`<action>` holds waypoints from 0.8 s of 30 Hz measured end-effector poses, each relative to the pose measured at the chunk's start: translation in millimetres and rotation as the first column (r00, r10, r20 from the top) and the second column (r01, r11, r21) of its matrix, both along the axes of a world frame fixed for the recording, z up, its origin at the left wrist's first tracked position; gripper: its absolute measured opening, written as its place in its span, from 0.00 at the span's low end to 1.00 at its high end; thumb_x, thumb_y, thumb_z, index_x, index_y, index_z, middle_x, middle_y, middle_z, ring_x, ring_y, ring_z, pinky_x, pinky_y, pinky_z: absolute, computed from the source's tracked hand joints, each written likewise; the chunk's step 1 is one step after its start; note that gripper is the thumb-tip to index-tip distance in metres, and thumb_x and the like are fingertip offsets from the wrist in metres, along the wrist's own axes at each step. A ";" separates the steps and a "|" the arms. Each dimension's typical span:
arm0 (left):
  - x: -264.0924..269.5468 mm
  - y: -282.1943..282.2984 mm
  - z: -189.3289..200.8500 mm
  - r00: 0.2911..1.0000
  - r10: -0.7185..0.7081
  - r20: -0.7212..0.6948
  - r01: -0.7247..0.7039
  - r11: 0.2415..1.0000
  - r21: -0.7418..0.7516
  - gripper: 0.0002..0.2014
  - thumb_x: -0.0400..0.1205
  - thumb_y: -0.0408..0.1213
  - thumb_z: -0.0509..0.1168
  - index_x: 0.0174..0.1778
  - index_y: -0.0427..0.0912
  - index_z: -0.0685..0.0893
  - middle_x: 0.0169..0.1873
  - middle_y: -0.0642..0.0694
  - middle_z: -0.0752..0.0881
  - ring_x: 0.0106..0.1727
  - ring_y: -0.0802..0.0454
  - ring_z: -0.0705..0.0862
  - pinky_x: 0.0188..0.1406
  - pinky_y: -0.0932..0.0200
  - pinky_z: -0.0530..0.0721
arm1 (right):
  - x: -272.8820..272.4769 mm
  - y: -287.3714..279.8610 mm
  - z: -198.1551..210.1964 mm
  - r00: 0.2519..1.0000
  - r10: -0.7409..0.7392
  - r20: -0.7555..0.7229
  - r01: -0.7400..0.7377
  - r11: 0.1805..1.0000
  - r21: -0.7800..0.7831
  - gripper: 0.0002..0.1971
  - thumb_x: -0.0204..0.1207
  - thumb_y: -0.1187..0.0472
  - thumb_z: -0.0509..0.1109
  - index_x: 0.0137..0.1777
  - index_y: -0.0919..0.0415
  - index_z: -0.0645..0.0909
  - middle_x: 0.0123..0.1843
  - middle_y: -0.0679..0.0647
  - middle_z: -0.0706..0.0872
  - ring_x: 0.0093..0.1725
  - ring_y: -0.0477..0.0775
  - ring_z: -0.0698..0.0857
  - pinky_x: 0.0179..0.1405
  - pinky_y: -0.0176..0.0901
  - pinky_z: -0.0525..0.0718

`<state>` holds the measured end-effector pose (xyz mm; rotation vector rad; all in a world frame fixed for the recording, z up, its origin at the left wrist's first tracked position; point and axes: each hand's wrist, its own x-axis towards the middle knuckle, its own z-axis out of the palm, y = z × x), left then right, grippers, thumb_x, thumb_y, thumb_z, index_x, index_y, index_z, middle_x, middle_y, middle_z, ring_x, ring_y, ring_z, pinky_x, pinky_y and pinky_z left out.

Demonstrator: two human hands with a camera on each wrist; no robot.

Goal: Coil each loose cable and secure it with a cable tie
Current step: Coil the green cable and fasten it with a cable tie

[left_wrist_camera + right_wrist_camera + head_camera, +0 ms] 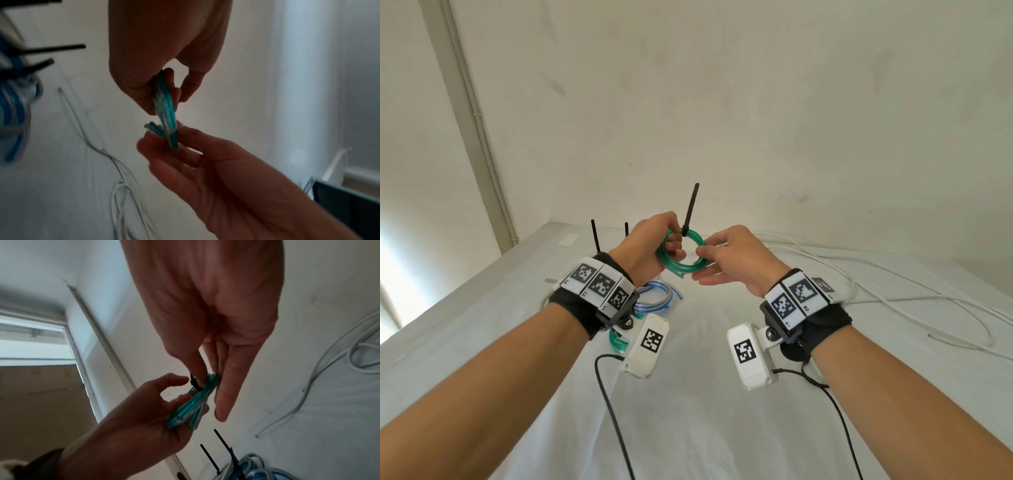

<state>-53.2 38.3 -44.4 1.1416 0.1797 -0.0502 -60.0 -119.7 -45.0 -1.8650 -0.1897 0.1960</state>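
Above the white-covered surface (688,394), held up between both hands, sits the green cable coil (681,251), already cinched at its top by a black cable tie (691,209) whose tail stands straight up. The left hand (645,246) has its grip closed on the coil's left arc, fingers hooked through the ring and thumb on the outside, which likely keeps the loops stacked so they cannot spring apart. The right hand (732,255) pinches the coil's right side between thumb and forefinger, with its other fingers held loosely straight below; the right wrist view shows that pinch close to the tie's head, probably to steady the bundle while the tie is checked or snugged. Below the left wrist, on the surface, lie a blue cable coil (654,296) and part of another green coil (617,341), and two more black tie tails (595,236) rise behind that wrist, so those bundles look finished. To the right, a white cable (893,301) sprawls loose across the surface, seemingly the one yet to be coiled.
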 end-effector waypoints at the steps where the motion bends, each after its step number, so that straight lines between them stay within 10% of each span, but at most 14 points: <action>1: -0.4 2.5 0.6 1.000 -0.008 -0.007 0.008 0.999 0.044 0.05 0.80 0.26 0.56 0.43 0.41 0.69 0.28 0.46 0.66 0.24 0.52 0.65 0.25 0.58 0.72 | 2.0 1.6 -1.1 1.000 -0.012 -0.003 0.012 1.000 0.011 0.11 0.84 0.69 0.72 0.63 0.75 0.81 0.51 0.73 0.91 0.44 0.68 0.95 0.46 0.52 0.95; 7: -8.6 17.8 -6.7 0.991 -0.102 -0.093 0.137 0.748 0.650 0.09 0.91 0.33 0.54 0.62 0.34 0.76 0.46 0.34 0.86 0.44 0.42 0.89 0.41 0.50 0.90 | 12.1 9.2 -12.5 0.998 -0.054 -0.022 0.056 0.996 0.070 0.13 0.84 0.68 0.73 0.65 0.72 0.79 0.49 0.71 0.92 0.42 0.65 0.96 0.54 0.53 0.94; 15: -16.1 26.1 -9.3 0.931 -0.274 -0.242 0.363 0.615 0.700 0.13 0.94 0.33 0.51 0.67 0.29 0.73 0.47 0.31 0.93 0.46 0.40 0.95 0.36 0.54 0.93 | 9.4 1.2 -18.7 0.996 0.023 -0.082 -0.018 0.998 0.064 0.07 0.84 0.70 0.72 0.58 0.74 0.82 0.51 0.73 0.92 0.45 0.67 0.95 0.59 0.55 0.92; 21: -1.5 31.6 -16.0 0.984 -0.162 -0.073 0.144 0.481 0.865 0.16 0.91 0.42 0.64 0.59 0.29 0.86 0.49 0.34 0.92 0.49 0.46 0.92 0.43 0.55 0.94 | 17.4 -8.5 -30.8 0.991 -0.014 -0.130 -0.001 0.994 -0.112 0.08 0.81 0.70 0.73 0.56 0.74 0.83 0.49 0.71 0.92 0.44 0.66 0.95 0.60 0.57 0.92; 24: 2.1 36.2 -17.5 0.994 -0.110 0.008 0.053 0.540 0.840 0.14 0.90 0.40 0.65 0.60 0.30 0.86 0.48 0.39 0.90 0.44 0.51 0.90 0.35 0.61 0.91 | 21.2 -14.6 -48.6 0.991 -0.006 -0.135 -0.041 0.937 -0.346 0.11 0.76 0.68 0.76 0.56 0.74 0.85 0.49 0.67 0.93 0.49 0.63 0.95 0.56 0.57 0.93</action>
